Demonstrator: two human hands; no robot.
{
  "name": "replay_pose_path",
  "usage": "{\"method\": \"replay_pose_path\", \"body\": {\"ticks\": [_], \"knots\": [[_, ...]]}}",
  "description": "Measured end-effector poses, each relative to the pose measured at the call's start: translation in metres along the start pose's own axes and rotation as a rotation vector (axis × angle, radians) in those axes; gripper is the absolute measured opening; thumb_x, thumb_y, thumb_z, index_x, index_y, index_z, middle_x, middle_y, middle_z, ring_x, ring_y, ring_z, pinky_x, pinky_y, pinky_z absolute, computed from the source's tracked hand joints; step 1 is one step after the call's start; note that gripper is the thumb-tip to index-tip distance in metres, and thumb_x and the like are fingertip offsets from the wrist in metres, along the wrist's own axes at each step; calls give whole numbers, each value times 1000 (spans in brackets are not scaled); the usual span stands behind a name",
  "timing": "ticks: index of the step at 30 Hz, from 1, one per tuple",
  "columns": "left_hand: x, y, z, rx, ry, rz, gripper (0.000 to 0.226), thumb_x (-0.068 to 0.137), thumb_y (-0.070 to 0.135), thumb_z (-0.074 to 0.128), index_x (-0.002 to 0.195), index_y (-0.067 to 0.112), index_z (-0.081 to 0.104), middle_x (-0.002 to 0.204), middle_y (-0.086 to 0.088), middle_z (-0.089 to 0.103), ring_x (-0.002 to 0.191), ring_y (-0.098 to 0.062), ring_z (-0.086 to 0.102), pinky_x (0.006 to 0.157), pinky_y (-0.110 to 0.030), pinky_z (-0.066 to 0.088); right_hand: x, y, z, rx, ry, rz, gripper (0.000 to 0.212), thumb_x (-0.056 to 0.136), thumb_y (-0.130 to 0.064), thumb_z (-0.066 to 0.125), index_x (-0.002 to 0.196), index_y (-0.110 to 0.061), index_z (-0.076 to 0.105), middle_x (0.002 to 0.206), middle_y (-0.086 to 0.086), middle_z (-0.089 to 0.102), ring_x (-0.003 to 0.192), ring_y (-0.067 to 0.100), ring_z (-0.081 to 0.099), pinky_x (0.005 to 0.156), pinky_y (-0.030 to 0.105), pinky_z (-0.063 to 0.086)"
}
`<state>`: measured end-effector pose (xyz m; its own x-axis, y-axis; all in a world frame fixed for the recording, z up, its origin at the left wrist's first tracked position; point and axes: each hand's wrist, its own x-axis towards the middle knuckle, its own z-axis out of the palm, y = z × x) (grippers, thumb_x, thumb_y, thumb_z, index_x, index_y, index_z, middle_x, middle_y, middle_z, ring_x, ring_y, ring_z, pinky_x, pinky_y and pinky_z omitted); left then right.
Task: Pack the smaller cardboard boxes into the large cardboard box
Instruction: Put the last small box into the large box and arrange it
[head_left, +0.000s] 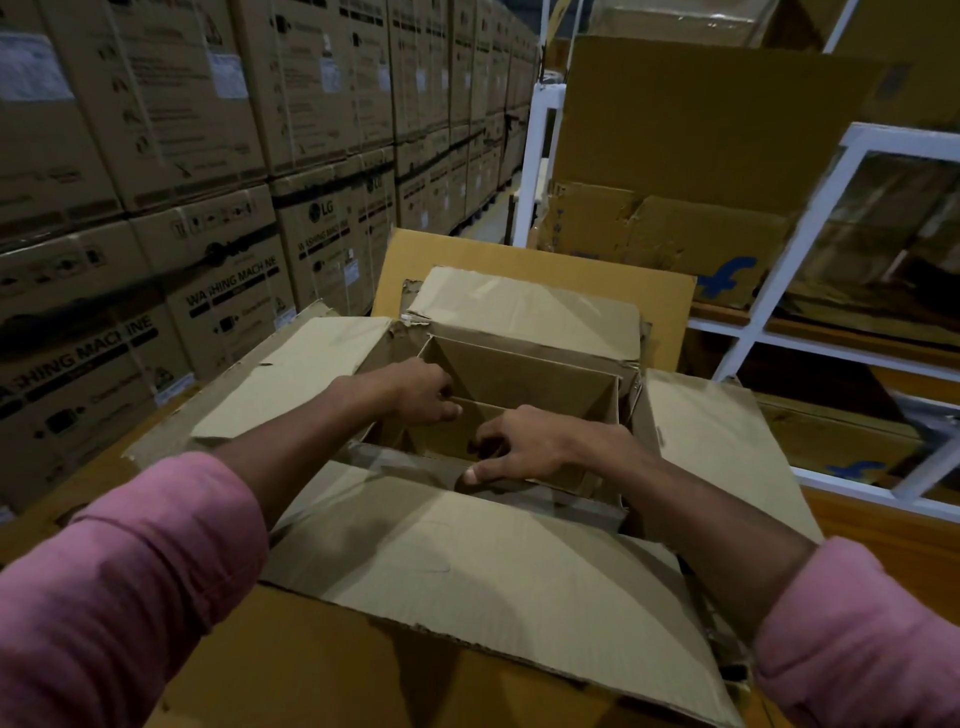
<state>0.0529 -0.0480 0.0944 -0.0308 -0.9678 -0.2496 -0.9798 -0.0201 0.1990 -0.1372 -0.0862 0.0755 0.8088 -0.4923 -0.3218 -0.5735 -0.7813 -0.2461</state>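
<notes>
Cardboard washing-machine cartons (218, 291) filled the frame's left. At centre, the left hand (421, 392) curled over a smaller box's (519, 384) rim inside the large box (467, 566); the right hand (524, 447), fingers spread, pressed its near edge. Uneven pushing could likely jam it against the torn flaps.

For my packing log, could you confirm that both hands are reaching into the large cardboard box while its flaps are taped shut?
Not quite: the flaps are folded open, not taped shut. The head view shows the left hand and right hand reaching into the large cardboard box, on the smaller open box inside.
</notes>
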Motion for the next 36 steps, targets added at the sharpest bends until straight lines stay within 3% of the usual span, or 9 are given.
{"method": "replay_pose_path", "body": {"ticks": [4,8,10,14,18,22,27,32,36], "knots": [[-1,1,1,-4,-4,-6,42,102,40,54,135,14,56,123,-10,65,109,-22,63,94,-36,54,1,0,0,-4,19,-1,54,96,-58,59,127,-14,63,96,-8,58,85,11,55,66,22,40],[-3,1,3,11,2,-7,43,101,41,55,135,15,57,124,-9,65,109,-22,63,93,-37,54,0,1,1,10,4,-7,61,95,-59,59,135,-14,60,122,4,66,109,20,62,93,38,53],[-4,2,4,16,-2,-3,43,101,41,55,136,16,56,123,-9,65,108,-22,63,93,-37,54,1,2,2,24,-5,-11,60,95,-59,59,136,-15,59,125,4,66,111,19,62,96,39,53],[-6,3,4,17,-8,2,42,101,40,55,136,17,55,123,-8,64,108,-22,63,94,-38,54,1,4,4,63,-9,-24,56,95,-58,59,133,-16,60,113,-4,62,104,14,59,85,30,49],[-6,4,5,52,-11,-5,43,101,41,55,136,17,55,120,-8,64,106,-22,63,93,-40,55,1,4,5,62,-12,-35,58,96,-59,57,134,-15,59,116,-1,64,104,14,61,88,32,51],[-7,7,6,66,-17,-13,42,101,41,55,135,16,56,118,-8,64,104,-22,63,90,-39,55,0,2,5,51,-11,-31,59,97,-61,54,131,-13,60,95,-11,59,83,2,55,71,24,44],[-7,9,6,91,-17,-17,41,101,41,54,133,16,56,113,-7,64,100,-21,63,84,-35,54,-1,5,6,57,10,-2,61,95,-69,47,120,-16,65,102,5,68,90,20,65,84,43,56],[-6,11,8,92,-7,-13,41,101,42,55,134,17,56,114,-6,63,101,-20,63,83,-33,54,-3,10,5,92,81,4,56,98,-66,44,113,-16,66,93,7,68,80,20,63,79,44,54],[-7,11,7,79,3,5,38,101,40,55,131,18,58,111,-5,64,98,-19,63,87,-37,56,-8,17,3,131,128,19,56,100,-62,44,122,-15,65,102,7,71,89,21,68,86,45,57]]}}
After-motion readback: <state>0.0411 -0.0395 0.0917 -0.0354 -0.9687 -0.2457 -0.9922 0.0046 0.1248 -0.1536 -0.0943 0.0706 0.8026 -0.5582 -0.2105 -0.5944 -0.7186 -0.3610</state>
